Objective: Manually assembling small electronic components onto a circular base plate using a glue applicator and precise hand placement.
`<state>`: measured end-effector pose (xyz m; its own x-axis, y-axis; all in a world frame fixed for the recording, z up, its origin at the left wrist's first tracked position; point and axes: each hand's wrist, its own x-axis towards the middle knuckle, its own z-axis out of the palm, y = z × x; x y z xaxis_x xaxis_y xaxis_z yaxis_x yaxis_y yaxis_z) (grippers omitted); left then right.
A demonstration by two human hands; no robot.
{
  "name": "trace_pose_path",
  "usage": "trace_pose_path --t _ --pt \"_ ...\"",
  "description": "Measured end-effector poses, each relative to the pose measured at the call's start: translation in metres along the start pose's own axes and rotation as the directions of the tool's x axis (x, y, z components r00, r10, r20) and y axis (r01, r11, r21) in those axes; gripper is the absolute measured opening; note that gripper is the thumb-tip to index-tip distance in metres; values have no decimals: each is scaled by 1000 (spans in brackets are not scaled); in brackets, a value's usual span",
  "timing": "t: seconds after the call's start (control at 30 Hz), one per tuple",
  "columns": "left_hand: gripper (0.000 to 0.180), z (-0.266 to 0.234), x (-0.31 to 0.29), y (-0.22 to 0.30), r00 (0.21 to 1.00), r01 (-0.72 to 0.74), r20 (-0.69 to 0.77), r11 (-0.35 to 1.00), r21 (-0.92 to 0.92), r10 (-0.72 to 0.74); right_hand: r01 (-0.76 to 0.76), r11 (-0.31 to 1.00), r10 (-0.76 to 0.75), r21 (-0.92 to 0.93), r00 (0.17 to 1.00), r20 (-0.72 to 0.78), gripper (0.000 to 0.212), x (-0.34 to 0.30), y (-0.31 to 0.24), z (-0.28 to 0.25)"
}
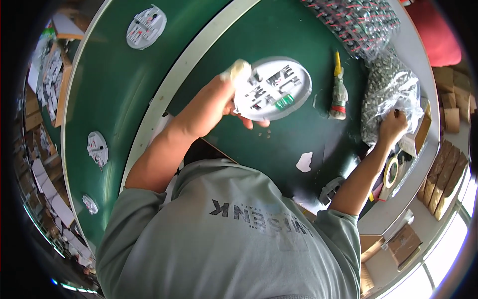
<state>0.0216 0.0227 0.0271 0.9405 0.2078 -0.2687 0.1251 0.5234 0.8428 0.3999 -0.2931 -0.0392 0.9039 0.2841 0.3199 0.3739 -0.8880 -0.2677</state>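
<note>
My left hand [225,97] grips a white oval plastic housing [304,94] by its left edge and holds it up above the green work table [279,154]. Black parts and a small green circuit board sit inside the housing. A pale wrap covers the thumb, which is smeared by motion. At the right, my right hand [392,127] reaches into the mouth of a clear plastic bag [383,84] filled with many small grey parts. Its fingers are curled together; what they pinch, if anything, is too small to name.
A taped screwdriver [338,94] with a yellow tip lies between both hands. Another bag [358,25] holds black-and-red parts. A tape roll [391,171] sits near my right forearm, a white scrap [304,162] mid-table. Left of a pale rail, the green belt [117,99] carries several oval housings [147,27].
</note>
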Motion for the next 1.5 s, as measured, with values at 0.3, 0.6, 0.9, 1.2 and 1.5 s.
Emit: trace_pose_path --t 0.3,0.6,0.9,1.2,1.5 --pt "64 -1 5 -14 982 149 -135 979 141 -130 -63 960 134 274 959 -249 29 -6 3 15" --pt "64 -8 4 -20 995 93 -41 962 256 -86 -108 917 209 385 950 -231 27 -8 -1 8" --pt "72 -12 2 -23 996 86 4 940 330 -92 -110 825 254 554 949 -189 28 -9 2 11" --pt "67 -9 0 -21 998 50 31 950 307 -63 -80 728 300 681 930 -212 23 -13 -9 6" --pt "68 -13 -4 -23 997 57 24 953 299 -67 -98 779 258 620 951 -174 23 -15 -4 1"
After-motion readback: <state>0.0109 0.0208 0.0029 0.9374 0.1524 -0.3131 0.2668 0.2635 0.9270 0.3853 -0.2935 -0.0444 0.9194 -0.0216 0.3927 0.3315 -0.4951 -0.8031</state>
